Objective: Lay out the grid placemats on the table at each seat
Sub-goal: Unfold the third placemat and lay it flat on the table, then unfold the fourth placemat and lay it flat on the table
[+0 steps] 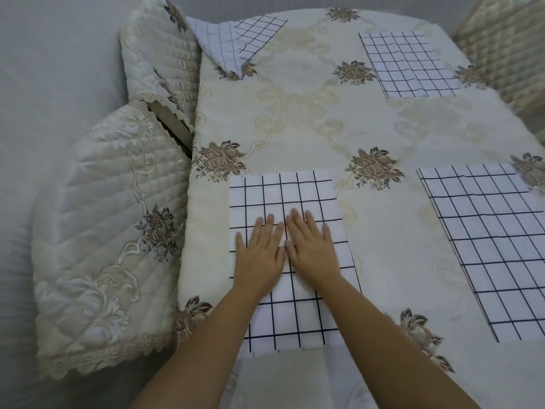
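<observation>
The left hand (259, 255) and right hand (312, 252) are lying side by side on the near-left placemat (295, 320), fingers (267, 231) straight, pressing it flat and gripping nothing. The near-right placemat (495, 246) and far-right placemat (410, 66) are lying flat on the counter (324, 128). The far-left placemat (233, 42) is sitting folded over at the edge, likely needing spreading.

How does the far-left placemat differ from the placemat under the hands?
The far-left placemat is folded over itself with a flap turned back, and it reaches the table's edge by the chair cover. The near-left placemat lies flat and spread out. The left hand and right hand press flat on the near-left placemat; nothing touches the far-left placemat. Both are white with a dark grid.
</observation>
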The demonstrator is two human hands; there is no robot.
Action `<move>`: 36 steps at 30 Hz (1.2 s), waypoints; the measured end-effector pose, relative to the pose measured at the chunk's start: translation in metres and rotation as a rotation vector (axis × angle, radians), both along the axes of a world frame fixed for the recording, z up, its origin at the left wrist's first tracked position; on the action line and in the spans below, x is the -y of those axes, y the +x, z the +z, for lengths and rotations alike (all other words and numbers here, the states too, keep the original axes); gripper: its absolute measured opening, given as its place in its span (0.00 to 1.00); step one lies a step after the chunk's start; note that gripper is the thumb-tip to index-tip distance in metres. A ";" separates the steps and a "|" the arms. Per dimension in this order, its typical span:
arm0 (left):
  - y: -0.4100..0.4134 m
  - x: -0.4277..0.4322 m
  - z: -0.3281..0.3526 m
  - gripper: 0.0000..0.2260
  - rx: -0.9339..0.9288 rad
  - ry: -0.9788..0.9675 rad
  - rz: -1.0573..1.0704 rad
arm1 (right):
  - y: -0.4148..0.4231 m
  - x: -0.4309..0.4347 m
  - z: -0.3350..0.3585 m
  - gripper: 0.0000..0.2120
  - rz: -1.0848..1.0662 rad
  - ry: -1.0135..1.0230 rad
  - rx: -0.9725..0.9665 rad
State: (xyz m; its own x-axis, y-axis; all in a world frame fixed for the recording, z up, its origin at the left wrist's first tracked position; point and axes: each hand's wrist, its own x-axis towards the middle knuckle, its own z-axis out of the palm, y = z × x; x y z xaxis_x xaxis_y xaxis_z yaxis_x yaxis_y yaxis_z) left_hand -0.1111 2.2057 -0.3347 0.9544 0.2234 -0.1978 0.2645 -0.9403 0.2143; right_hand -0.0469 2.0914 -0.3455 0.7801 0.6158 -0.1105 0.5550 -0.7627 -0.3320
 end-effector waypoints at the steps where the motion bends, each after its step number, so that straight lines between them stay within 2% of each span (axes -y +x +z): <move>1: -0.004 -0.005 -0.001 0.24 0.000 0.006 0.018 | 0.004 0.007 -0.002 0.33 -0.026 -0.020 0.027; 6: -0.020 -0.025 -0.003 0.24 0.069 0.023 0.082 | 0.017 0.039 -0.001 0.36 -0.154 -0.091 0.011; 8: -0.028 -0.027 -0.001 0.24 0.084 0.013 0.125 | 0.015 0.048 0.004 0.37 -0.239 -0.023 -0.028; 10: -0.031 -0.018 0.005 0.23 0.126 0.024 0.152 | 0.006 0.048 0.015 0.32 -0.324 0.066 0.008; 12: -0.033 0.005 0.011 0.22 0.160 -0.008 0.104 | -0.014 0.040 0.021 0.24 -0.289 0.040 0.137; 13: -0.035 0.020 0.014 0.21 0.146 -0.048 0.067 | -0.028 0.036 0.021 0.23 -0.240 0.003 0.139; 17: -0.056 0.048 0.007 0.23 0.016 -0.050 0.019 | -0.068 0.038 0.008 0.24 -0.079 -0.087 0.087; 23: -0.082 0.019 -0.003 0.24 0.107 -0.025 0.043 | -0.062 0.096 0.001 0.28 -0.232 -0.037 0.061; 25: -0.084 0.018 -0.001 0.25 0.152 -0.087 0.091 | -0.060 0.105 0.007 0.26 -0.281 0.094 -0.014; 26: -0.083 0.022 0.002 0.24 0.181 -0.125 0.123 | -0.060 0.109 0.016 0.23 -0.347 0.223 -0.088; 29: -0.074 0.053 0.032 0.16 0.348 -0.337 0.211 | -0.062 0.122 0.054 0.14 -0.602 0.587 -0.252; 30: -0.070 0.068 0.048 0.14 0.394 -0.450 0.232 | -0.064 0.125 0.067 0.12 -0.631 0.650 -0.250; 32: -0.064 0.104 0.078 0.11 0.374 -0.670 0.275 | -0.073 0.140 0.091 0.10 -0.648 0.746 -0.247; 36: -0.060 0.175 0.118 0.08 0.369 -0.902 0.179 | -0.091 0.189 0.132 0.14 -0.720 0.919 -0.208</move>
State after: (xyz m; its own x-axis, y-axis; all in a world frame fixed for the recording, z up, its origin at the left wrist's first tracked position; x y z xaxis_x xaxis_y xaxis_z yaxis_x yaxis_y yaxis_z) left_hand -0.1709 2.0310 -0.2170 0.9574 0.2821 -0.0620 0.1594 -0.3369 0.9280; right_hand -0.1381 1.9022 -0.2135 0.9989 -0.0428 -0.0212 -0.0333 -0.3054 -0.9516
